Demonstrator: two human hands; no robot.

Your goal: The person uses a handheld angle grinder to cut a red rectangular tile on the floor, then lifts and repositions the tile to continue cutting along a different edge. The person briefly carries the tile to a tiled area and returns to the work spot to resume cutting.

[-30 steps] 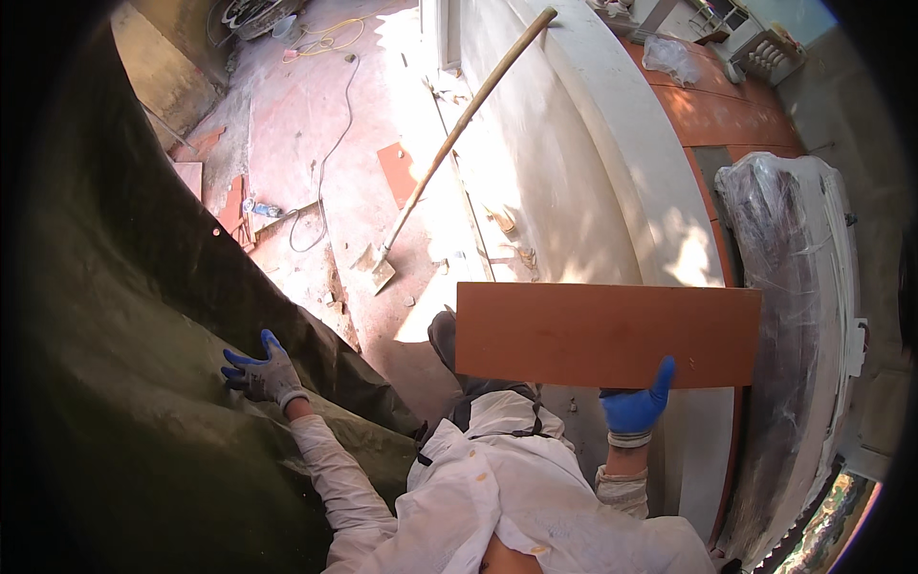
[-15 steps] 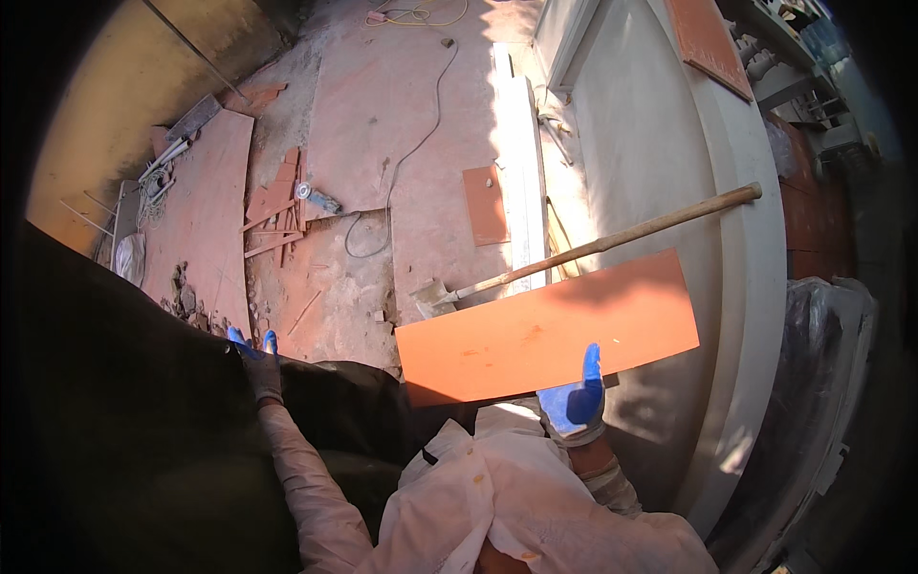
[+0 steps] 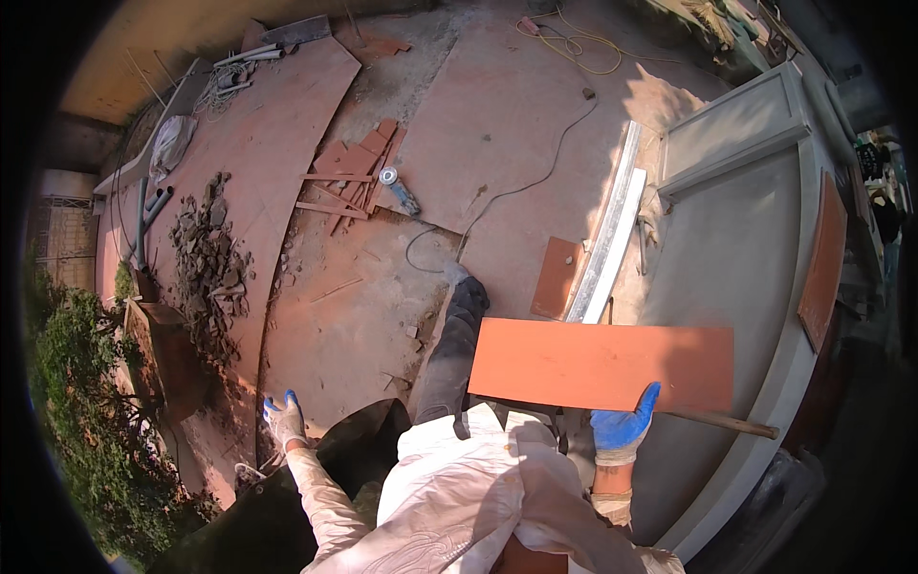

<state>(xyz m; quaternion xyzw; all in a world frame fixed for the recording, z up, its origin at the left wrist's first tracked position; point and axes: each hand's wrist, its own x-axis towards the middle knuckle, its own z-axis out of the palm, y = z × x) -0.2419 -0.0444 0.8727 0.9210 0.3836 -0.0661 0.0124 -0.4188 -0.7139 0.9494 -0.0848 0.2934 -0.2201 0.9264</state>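
Observation:
In a blue-and-white work glove, my right hand [image 3: 622, 426] grips the lower edge of a long orange-red tile slab [image 3: 583, 364], thumb over its top face. The slab lies crosswise in front of my body, with shade over its right end. A wooden tool handle [image 3: 732, 422] sticks out from beneath the slab; the rest of it is hidden. Off to the left, my left hand [image 3: 285, 421], gloved too, is empty with its fingers spread. Beside that arm is a dark thing [image 3: 268, 517] I cannot make out. My leg [image 3: 459, 335] reaches forward over the floor.
An angle grinder [image 3: 400, 193] lies by broken tile strips [image 3: 354, 177], its cord [image 3: 535, 182] trailing across the floor. White beams [image 3: 612, 230] and a smaller tile piece [image 3: 553, 277] lie ahead. Rubble [image 3: 210, 273] and a bush [image 3: 86, 411] are left; a low wall [image 3: 736, 268] stands right.
My view has turned, bringing the rubble and bush in on the left. My leg now shows stepping forward. The slab stays in my right hand and covers more of the wooden-handled tool.

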